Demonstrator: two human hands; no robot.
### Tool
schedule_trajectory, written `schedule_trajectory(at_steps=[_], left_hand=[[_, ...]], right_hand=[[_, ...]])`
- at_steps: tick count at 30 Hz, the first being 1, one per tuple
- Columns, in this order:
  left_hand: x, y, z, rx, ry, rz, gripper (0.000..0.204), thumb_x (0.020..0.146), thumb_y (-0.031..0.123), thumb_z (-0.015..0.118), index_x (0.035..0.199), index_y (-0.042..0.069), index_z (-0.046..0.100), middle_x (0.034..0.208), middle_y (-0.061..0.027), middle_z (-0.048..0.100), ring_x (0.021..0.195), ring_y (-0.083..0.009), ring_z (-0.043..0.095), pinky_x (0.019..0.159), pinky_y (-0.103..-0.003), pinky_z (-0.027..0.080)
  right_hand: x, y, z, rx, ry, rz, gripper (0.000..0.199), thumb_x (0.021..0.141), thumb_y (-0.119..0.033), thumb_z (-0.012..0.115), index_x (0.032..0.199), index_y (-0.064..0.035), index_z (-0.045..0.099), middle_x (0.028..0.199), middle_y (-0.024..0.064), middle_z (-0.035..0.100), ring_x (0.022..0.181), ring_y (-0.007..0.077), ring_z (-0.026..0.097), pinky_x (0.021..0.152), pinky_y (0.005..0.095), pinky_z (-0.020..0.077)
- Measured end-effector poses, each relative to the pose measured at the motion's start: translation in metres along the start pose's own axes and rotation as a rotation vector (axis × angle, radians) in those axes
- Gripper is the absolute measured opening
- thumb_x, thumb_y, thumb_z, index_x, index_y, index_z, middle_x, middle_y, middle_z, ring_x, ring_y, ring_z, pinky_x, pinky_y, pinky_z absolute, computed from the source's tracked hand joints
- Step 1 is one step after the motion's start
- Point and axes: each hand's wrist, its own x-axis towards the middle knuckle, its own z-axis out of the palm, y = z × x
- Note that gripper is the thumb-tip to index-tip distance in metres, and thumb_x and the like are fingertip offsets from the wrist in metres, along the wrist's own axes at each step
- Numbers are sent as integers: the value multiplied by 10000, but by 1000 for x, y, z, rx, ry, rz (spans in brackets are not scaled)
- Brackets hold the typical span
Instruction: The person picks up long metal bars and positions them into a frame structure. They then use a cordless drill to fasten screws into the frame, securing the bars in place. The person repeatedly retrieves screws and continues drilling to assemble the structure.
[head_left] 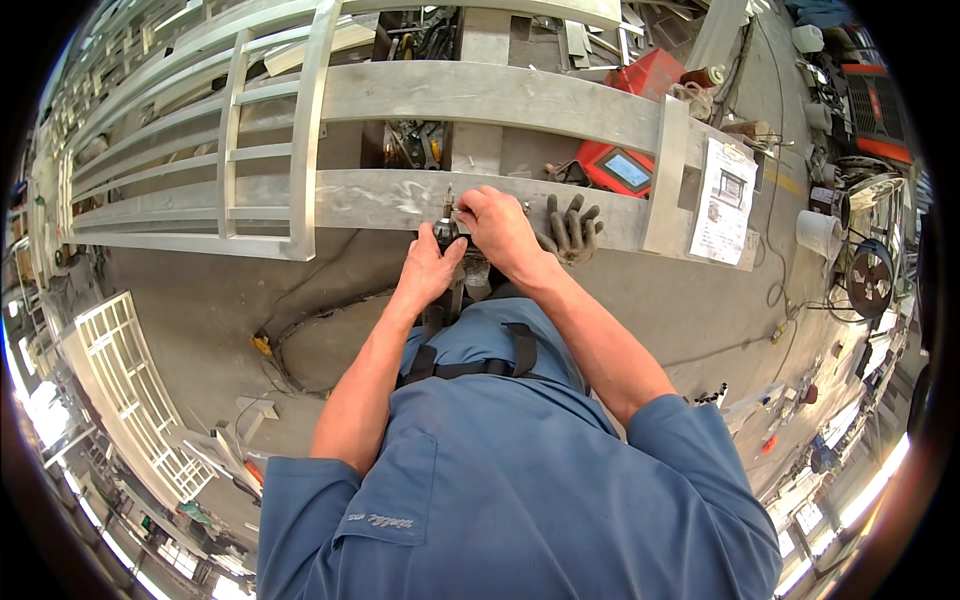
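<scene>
I see both hands at near rail of aluminium frame (400, 200). Left hand (428, 268) closed round small dark tool (445, 230); right hand (497, 222) pinching tool tip against rail. Grey glove (572, 228) lies on rail, just beside right hand. Work at this spot looks underway, finish not visible.

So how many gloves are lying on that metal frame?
1: a grey work glove lies on the silver metal rail, just beside the right hand. Others may be hidden.

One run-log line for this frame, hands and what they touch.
left hand: grips small dark tool | right hand: on tool tip at metal rail | grey glove: lying on rail
</scene>
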Motion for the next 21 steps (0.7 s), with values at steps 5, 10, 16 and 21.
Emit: schedule_trajectory(at_steps=[5, 10, 16, 21], left_hand=[[0, 1, -3, -43, -19, -26, 489, 922, 340, 686, 1096, -57, 461, 925, -295, 653, 891, -445, 662, 785, -485, 512], [3, -4, -2, -28, 12, -7, 510, 922, 332, 687, 1124, -75, 455, 931, -313, 656, 897, -464, 662, 789, -488, 515], [3, -2, -5, -21, 7, -24, 528, 922, 337, 686, 1129, -88, 450, 937, -330, 652, 902, -471, 660, 789, -491, 514], [4, -2, -8, -24, 13, -18, 529, 923, 340, 682, 1130, -88, 449, 929, -331, 651, 896, -464, 662, 786, -493, 512]], right_hand=[[1, -10, 2, -121, 44, 40, 84, 863, -132, 702, 894, -54, 701, 903, 127, 648, 838, 392, 654, 725, 484, 533], [-1, -9, 7, -342, 99, -55, 87, 846, -185, 709, 854, -99, 718, 871, 71, 622, 849, 307, 644, 743, 450, 497], [1, -9, 9, -400, 115, -125, 85, 831, -194, 713, 846, -111, 720, 893, 51, 602, 893, 257, 609, 772, 414, 442], [2, -12, 8, -375, 123, -134, 91, 825, -196, 716, 851, -108, 717, 906, 62, 598, 905, 266, 604, 774, 418, 445]])
